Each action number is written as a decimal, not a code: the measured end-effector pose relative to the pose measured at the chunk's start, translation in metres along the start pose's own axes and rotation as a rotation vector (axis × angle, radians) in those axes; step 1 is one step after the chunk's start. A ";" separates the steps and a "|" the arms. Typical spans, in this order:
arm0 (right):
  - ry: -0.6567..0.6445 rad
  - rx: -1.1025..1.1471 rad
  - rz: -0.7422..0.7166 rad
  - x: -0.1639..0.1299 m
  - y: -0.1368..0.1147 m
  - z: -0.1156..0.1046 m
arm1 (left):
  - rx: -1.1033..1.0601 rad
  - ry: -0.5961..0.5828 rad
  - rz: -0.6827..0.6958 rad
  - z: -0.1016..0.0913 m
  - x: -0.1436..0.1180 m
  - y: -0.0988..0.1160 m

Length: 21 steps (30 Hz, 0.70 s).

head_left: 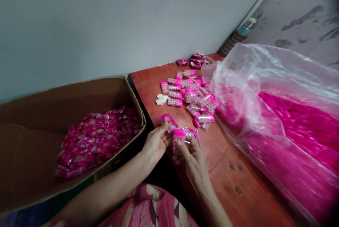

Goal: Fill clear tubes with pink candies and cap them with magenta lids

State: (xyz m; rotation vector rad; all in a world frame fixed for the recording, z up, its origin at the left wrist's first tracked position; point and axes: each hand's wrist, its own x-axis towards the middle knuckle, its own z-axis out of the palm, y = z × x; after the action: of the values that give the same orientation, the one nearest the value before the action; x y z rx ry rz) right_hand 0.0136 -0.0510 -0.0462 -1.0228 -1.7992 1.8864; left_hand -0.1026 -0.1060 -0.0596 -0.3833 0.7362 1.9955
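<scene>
My right hand [194,158] is closed around a small clear bottle [179,135] with a bright pink cap and pale pink balls inside. Close beside it, my left hand [156,144] pinches a pink printed wrapper [167,118] between thumb and fingers; its lower part looks clear. Another pink printed wrapper [192,133] shows just behind the bottle, and I cannot tell whether my right hand touches it. Beyond my hands, a loose pile of similar pink-capped bottles [190,95] lies on the red wooden table [225,163].
At left stands an open cardboard box [106,94] with many shiny pink packets [90,140]. A large clear plastic bag [238,68] of bright pink pieces covers the table's right side. Dark pink packets [197,60] and a crumpled white scrap [161,99] lie farther back.
</scene>
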 end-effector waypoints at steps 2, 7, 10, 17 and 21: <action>0.032 -0.170 -0.070 0.013 -0.008 -0.011 | 0.001 0.036 0.010 -0.002 0.003 0.004; 0.029 -0.904 -0.224 0.073 -0.026 -0.029 | -0.003 0.085 0.021 -0.004 0.006 0.012; 0.052 -1.169 -0.314 0.093 -0.025 -0.024 | -0.021 0.122 0.037 -0.004 0.004 0.016; -0.040 -1.353 -0.589 0.095 -0.007 -0.023 | -0.063 0.158 0.026 -0.001 0.006 0.022; 0.037 -1.098 -0.539 0.091 -0.010 -0.023 | -0.081 0.184 0.033 0.000 0.011 0.021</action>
State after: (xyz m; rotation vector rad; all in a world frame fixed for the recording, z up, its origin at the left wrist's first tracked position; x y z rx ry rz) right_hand -0.0349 0.0289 -0.0591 -0.6780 -2.7521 0.4869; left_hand -0.1261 -0.1060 -0.0582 -0.6127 0.7811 2.0438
